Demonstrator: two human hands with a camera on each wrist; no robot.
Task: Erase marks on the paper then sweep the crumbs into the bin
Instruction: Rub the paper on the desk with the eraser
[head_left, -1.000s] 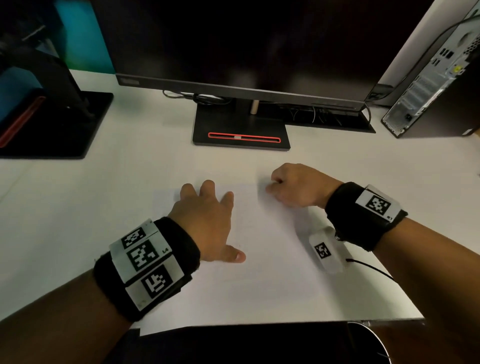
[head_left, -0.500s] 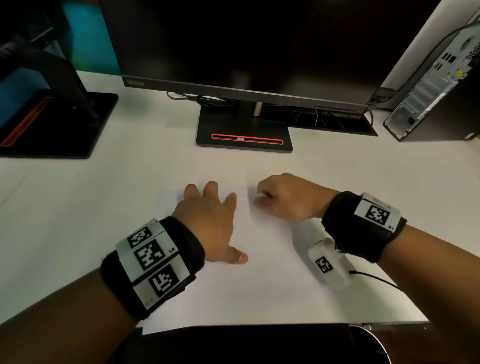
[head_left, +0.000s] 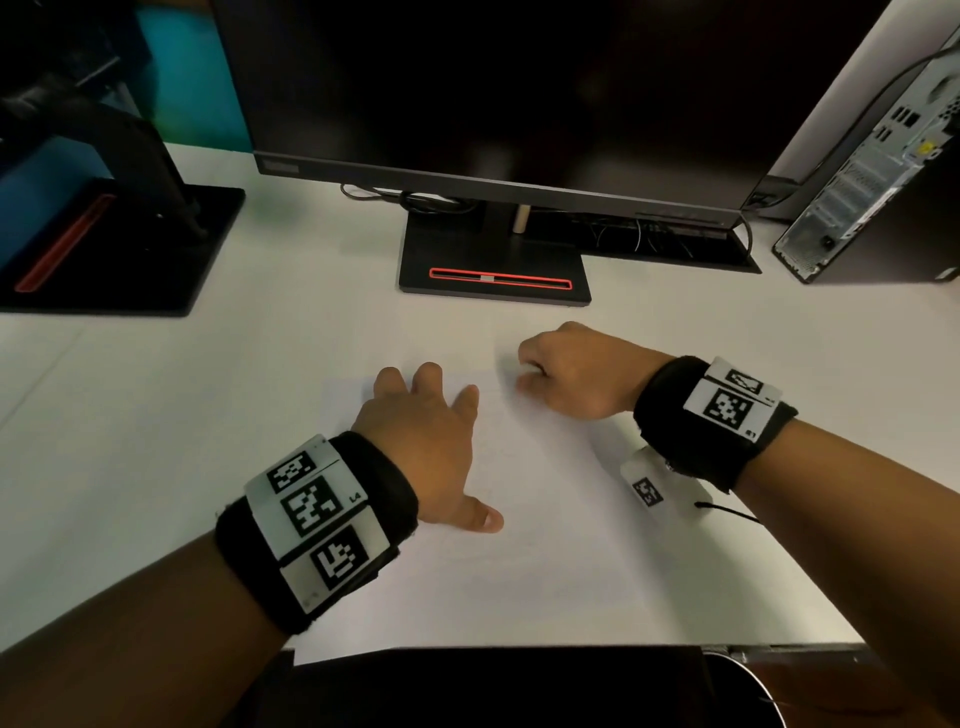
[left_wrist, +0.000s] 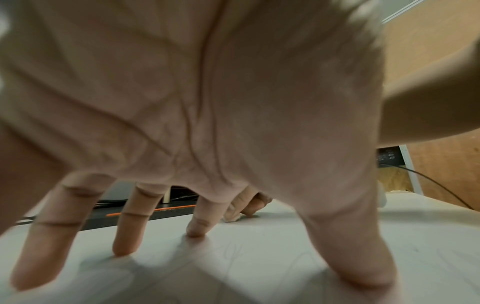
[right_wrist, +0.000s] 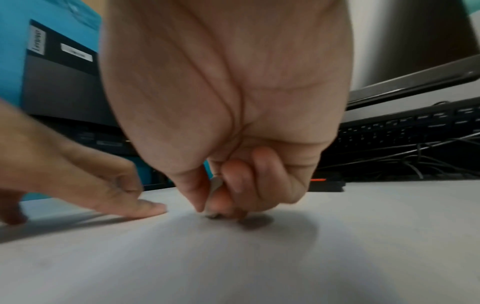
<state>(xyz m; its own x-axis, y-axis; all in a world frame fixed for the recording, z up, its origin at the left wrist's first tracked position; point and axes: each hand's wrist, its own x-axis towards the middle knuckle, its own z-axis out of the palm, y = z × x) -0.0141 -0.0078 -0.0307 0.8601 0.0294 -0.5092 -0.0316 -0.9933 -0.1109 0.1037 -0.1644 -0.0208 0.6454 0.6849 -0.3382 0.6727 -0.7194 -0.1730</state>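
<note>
A white sheet of paper (head_left: 545, 545) lies on the white desk, with faint pencil marks (left_wrist: 233, 253) near its middle. My left hand (head_left: 431, 436) lies flat on the paper's left part, fingers spread and straight, pressing it down. My right hand (head_left: 566, 374) is curled near the paper's far right corner and pinches a small white eraser (right_wrist: 214, 193), whose lower end touches the sheet. In the left wrist view the eraser (left_wrist: 232, 218) shows beyond my fingers (left_wrist: 130, 230). The bin's rim (head_left: 748, 686) peeks out below the desk edge at the lower right.
A monitor stand (head_left: 493, 270) with a red slot stands behind the paper. A second black stand (head_left: 119, 249) is at the far left. A computer tower (head_left: 878, 182) stands at the back right. A keyboard (right_wrist: 405, 127) with cables lies under the monitor.
My right hand with the eraser has shifted a little to the left and back over the paper's far edge. The left hand has stayed pressed on the sheet.
</note>
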